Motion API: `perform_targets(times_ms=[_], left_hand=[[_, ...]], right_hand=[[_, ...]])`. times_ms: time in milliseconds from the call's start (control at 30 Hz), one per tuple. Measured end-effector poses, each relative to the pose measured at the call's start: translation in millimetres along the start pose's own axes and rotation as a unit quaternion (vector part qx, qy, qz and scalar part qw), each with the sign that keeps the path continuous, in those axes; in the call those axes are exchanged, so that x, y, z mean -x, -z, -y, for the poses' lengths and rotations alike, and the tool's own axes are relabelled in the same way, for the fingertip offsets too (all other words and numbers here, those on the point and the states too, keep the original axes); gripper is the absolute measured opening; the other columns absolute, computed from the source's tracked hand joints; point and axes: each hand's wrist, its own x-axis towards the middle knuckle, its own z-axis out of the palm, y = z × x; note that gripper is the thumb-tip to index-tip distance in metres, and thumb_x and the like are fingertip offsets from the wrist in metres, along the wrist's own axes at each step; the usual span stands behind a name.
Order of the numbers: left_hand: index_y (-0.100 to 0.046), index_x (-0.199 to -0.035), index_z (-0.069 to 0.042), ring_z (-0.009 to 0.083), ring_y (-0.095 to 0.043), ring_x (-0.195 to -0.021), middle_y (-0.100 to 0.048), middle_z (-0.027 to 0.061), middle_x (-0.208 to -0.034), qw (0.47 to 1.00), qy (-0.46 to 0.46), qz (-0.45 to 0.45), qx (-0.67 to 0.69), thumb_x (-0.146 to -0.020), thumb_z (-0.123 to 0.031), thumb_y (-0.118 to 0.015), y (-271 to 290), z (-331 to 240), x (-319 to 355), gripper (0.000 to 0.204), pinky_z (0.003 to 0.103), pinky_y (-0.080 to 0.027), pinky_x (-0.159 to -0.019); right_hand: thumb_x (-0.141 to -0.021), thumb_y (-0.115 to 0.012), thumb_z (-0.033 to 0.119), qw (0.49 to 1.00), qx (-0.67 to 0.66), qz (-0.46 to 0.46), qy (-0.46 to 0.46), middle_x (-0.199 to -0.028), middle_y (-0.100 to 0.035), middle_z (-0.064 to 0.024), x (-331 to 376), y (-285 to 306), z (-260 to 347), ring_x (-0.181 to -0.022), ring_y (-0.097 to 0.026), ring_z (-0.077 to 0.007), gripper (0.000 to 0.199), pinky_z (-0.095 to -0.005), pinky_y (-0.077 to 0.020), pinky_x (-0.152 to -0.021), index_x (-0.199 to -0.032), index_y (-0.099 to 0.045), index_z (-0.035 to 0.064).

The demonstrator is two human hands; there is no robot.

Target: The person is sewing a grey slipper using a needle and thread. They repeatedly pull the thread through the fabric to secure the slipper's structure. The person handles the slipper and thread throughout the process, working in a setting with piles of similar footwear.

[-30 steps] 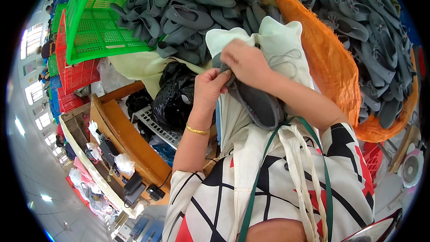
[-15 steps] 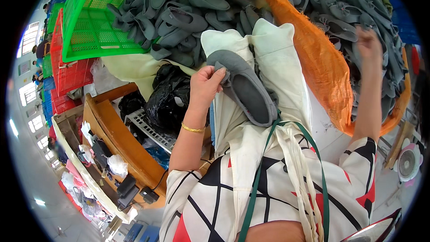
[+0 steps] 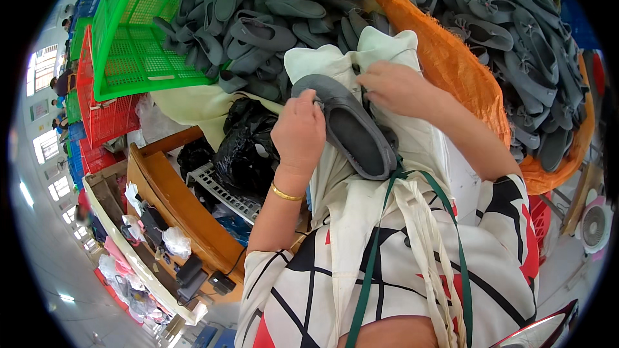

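A grey slip-on shoe (image 3: 358,135) lies across my lap on a white cloth (image 3: 412,122), its opening facing up and its toe pointing away. My left hand (image 3: 300,130) is closed at the left side of the shoe's toe, with thumb and fingertips pinched against it. The back of that hand hides what lies under the fingertips. Just right of the toe is my right hand (image 3: 394,87), its fingers bent together above the gap between my thighs. Anything in its grasp is too small or hidden to make out. Part of another dark grey piece shows beneath the shoe.
Loose grey shoes (image 3: 258,32) are heaped ahead, beside a green plastic crate (image 3: 148,58). An orange woven sack (image 3: 445,45) at the right holds many more, with bows. At left stand a wooden drawer (image 3: 187,200) and a black plastic bag (image 3: 242,148); a fan (image 3: 593,227) is far right.
My right hand has come from the orange sack leftward to beside the shoe's toe. The left hand has turned its back up, still at the toe. The shoe has barely moved.
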Motion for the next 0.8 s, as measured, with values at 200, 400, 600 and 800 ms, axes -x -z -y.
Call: perform_targets(times_ms=[200,400,600,800], left_hand=[[-0.057,-0.112,-0.008,0.0291,-0.063,-0.073,-0.06,0.009,-0.088,0.998,0.012,0.053,0.017,-0.082,-0.027,-0.071,-5.9,-0.8,9.1,0.038,0.037,-0.052,-0.058],[-0.053,-0.113,-0.007,0.0304,-0.064,-0.078,-0.061,0.0106,-0.096,0.993,0.072,0.082,0.043,-0.077,-0.033,-0.078,-8.5,-0.5,9.9,0.052,0.039,-0.052,-0.062],[-0.053,-0.115,-0.004,0.0287,-0.064,-0.079,-0.063,0.012,-0.099,0.989,0.088,0.102,0.059,-0.079,-0.028,-0.077,-8.5,0.4,9.9,0.049,0.039,-0.052,-0.067],[-0.051,-0.117,-0.006,0.033,-0.064,-0.077,-0.06,0.0123,-0.094,0.998,0.001,0.052,0.043,-0.083,-0.024,-0.072,-13.4,12.3,15.2,0.043,0.041,-0.052,-0.061]], right_hand=[[-0.077,-0.063,0.01,0.985,0.172,-0.027,0.015,-0.078,-0.058,-0.0078,-20.7,-13.0,-2.1,-0.079,-0.062,-0.0255,0.01,-0.0369,-0.0512,-0.068,-0.073,-0.054,0.0069],[-0.087,-0.065,0.011,0.941,-0.035,-0.31,-0.135,-0.081,-0.063,-0.007,-63.5,2.7,8.6,-0.074,-0.062,-0.0223,0.008,-0.032,-0.0507,-0.064,-0.085,-0.06,0.0054],[-0.098,-0.052,0.018,0.564,-0.757,-0.21,-0.255,-0.076,-0.058,-0.0032,-77.0,-39.6,50.6,-0.069,-0.057,-0.0145,0.021,-0.0291,-0.0495,-0.07,-0.083,-0.057,0.0051],[-0.096,-0.046,0.016,0.496,-0.811,-0.155,-0.269,-0.068,-0.048,-0.0022,-70.2,-21.1,64.9,-0.059,-0.043,-0.0138,0.022,-0.0312,-0.0411,-0.062,-0.075,-0.049,0.0082]])
